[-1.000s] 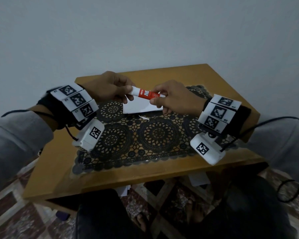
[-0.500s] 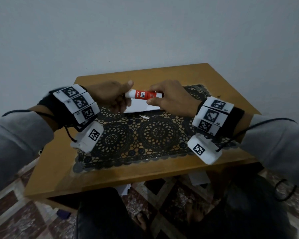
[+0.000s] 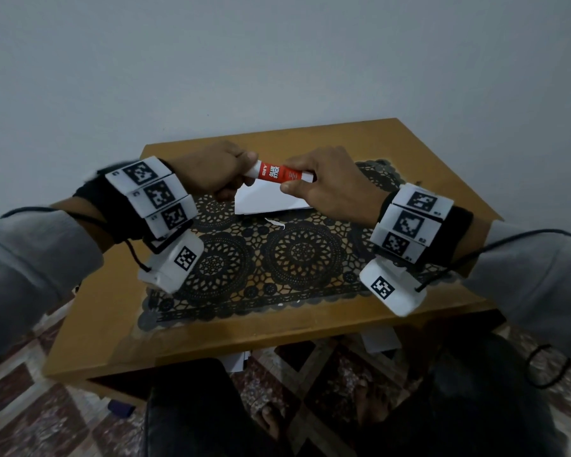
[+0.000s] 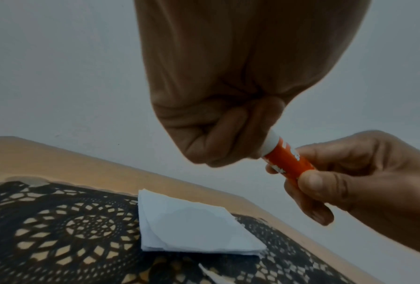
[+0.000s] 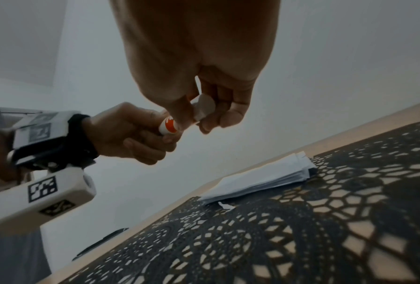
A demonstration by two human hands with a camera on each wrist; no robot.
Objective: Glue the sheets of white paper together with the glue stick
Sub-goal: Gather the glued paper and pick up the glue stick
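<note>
Your left hand (image 3: 208,169) and right hand (image 3: 323,189) both grip the glue stick (image 3: 279,172) in the air above the far part of the tabletop (image 3: 112,324). Under them the stack of white paper (image 3: 264,201) lies near the far edge. A paper scrap (image 3: 275,222) lies just beside the stack. Toward the near edge only the flat lace mat (image 3: 277,258) covers the tabletop.

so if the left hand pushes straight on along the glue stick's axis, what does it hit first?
Likely the right hand, which grips the other end of the glue stick that the left hand holds; the paper stack lies below that line.
</note>
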